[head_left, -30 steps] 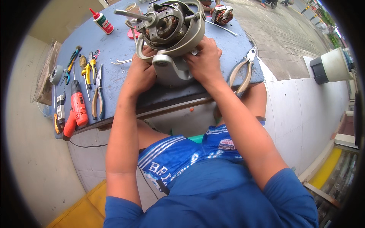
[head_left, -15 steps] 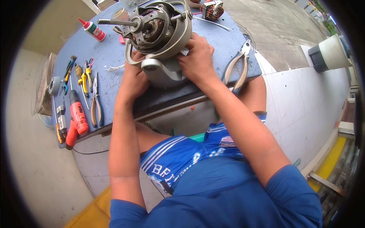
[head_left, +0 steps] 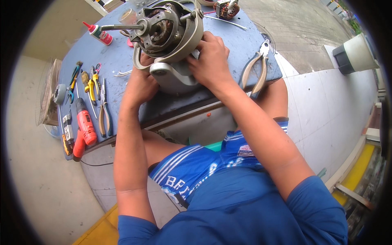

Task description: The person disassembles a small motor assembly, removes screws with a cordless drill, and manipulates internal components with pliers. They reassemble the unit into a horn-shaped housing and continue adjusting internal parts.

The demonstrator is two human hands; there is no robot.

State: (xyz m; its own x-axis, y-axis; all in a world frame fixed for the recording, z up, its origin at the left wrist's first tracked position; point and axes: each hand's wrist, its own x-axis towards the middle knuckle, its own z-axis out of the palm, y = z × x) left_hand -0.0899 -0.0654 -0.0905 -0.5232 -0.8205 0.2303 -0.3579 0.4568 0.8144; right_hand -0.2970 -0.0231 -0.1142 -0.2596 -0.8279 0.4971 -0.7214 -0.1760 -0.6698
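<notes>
An electric fan motor point(head_left: 163, 34) with a long metal shaft stands at the table's near edge, held in a grey ring-shaped bracket point(head_left: 195, 37) above a grey neck point(head_left: 173, 78). My left hand point(head_left: 141, 86) is curled against the left side of the neck, its fingertips hidden behind the ring. On the other side my right hand point(head_left: 210, 61) is closed, fingers bent, behind the bracket's right side. A small whitish bit point(head_left: 196, 54) shows by its thumb. What the fingers pinch behind the motor is hidden.
On the right lie large pliers point(head_left: 255, 69). At the left are a red drill point(head_left: 85, 124), pliers point(head_left: 105, 110), yellow-handled cutters point(head_left: 95, 83) and a tape roll point(head_left: 60, 94). A red-capped glue bottle point(head_left: 98, 33) and a copper-wound motor part point(head_left: 226, 9) stand farther back.
The motor and bracket have tilted or shifted slightly left in view. My right hand has moved a little left and up, and less of the white bit shows by its thumb.
</notes>
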